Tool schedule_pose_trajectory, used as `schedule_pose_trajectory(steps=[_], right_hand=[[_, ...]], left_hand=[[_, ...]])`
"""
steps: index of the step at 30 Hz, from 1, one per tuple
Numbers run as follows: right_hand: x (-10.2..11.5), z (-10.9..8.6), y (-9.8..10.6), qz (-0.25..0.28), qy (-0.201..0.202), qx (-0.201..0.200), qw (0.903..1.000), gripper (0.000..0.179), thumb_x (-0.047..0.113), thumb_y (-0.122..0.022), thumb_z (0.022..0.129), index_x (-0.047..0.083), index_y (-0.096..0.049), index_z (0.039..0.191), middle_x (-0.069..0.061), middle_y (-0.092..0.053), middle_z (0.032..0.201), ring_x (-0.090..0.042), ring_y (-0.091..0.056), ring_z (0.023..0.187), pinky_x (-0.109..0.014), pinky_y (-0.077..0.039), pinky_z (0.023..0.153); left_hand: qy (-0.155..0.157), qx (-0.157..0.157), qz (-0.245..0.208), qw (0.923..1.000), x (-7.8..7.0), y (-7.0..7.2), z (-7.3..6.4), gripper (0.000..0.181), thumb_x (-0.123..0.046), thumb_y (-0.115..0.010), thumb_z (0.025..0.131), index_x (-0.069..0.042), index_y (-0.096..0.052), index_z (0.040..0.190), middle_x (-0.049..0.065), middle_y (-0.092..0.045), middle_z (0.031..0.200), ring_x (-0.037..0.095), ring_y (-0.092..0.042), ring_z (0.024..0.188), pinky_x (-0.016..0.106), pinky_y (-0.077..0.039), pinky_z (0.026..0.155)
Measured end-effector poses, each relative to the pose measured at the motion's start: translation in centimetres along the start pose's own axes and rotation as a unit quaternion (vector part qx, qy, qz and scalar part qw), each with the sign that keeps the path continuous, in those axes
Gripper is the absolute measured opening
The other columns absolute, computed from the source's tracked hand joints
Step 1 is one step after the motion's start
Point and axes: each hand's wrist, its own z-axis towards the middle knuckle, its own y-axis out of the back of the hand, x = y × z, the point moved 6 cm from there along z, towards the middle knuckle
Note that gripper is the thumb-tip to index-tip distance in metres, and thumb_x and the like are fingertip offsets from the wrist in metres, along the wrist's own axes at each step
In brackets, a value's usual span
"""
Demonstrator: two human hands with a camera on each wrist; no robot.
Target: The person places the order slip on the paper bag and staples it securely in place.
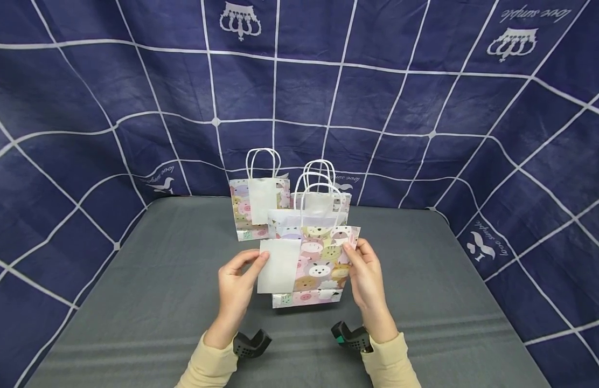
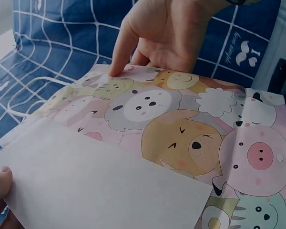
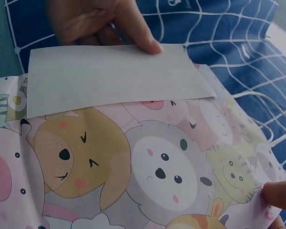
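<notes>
- The white card [image 1: 278, 267] is pinched at its outer edge by the left hand [image 1: 237, 280], over the left part of the front paper bag [image 1: 321, 269]; whether it is stuck there cannot be told
- The bag's right edge is pinched by the right hand [image 1: 369, 280], so the paper could be creased or torn if outward pull were applied
- The nearest bag behind [image 1: 286, 232] could be knocked over if the front one were pushed back
</notes>
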Motion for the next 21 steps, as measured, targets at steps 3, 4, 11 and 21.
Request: schedule_pose_trajectory(steps=[3, 4, 11, 21], right_hand=[[-0.5, 0.1, 0.0, 0.002, -0.006, 0.012, 0.9999, 0.006, 0.006, -0.052, 0.096, 0.010, -0.054, 0.092, -0.001, -0.058, 0.090, -0.012, -0.056, 0.082, -0.025, -0.046, 0.073], [-0.7, 0.1, 0.0, 0.004, -0.007, 0.016, 0.9998, 0.007, 0.005, -0.052, 0.096, 0.010, -0.054, 0.091, -0.001, -0.057, 0.090, -0.012, -0.056, 0.083, -0.025, -0.045, 0.073], [-1.7, 0.2, 0.0, -0.017, -0.023, 0.062, 0.9977, 0.007, 0.003, -0.051, 0.096, 0.008, -0.050, 0.091, -0.001, -0.056, 0.087, -0.011, -0.054, 0.082, -0.024, -0.044, 0.073], [-2.2, 0.3, 0.6, -0.084, -0.043, 0.082, 0.9921, 0.007, 0.000, -0.053, 0.092, 0.002, -0.051, 0.098, -0.003, -0.059, 0.090, -0.012, -0.057, 0.081, -0.025, -0.048, 0.070]], left_hand=[[-0.017, 0.000, 0.007, 0.9998, 0.0, -0.1, -0.1, 0.005, 0.013, -0.069, 0.077, 0.011, -0.067, 0.080, 0.015, -0.067, 0.079, 0.007, -0.058, 0.079, 0.017, -0.046, 0.072], [-0.021, -0.001, 0.009, 0.9997, 0.0, -0.1, -0.1, 0.005, 0.014, -0.069, 0.076, 0.011, -0.067, 0.080, 0.016, -0.066, 0.079, 0.007, -0.058, 0.079, 0.018, -0.046, 0.072], [-0.038, -0.009, 0.067, 0.9970, -0.2, -0.3, -0.6, 0.006, 0.009, -0.073, 0.075, 0.010, -0.068, 0.079, 0.020, -0.066, 0.078, 0.007, -0.056, 0.079, 0.018, -0.044, 0.074], [-0.052, -0.020, 0.124, 0.9907, 0.3, -0.7, -0.9, 0.009, 0.005, -0.075, 0.074, 0.005, -0.066, 0.077, 0.016, -0.065, 0.073, 0.020, -0.054, 0.073, 0.025, -0.041, 0.071]])
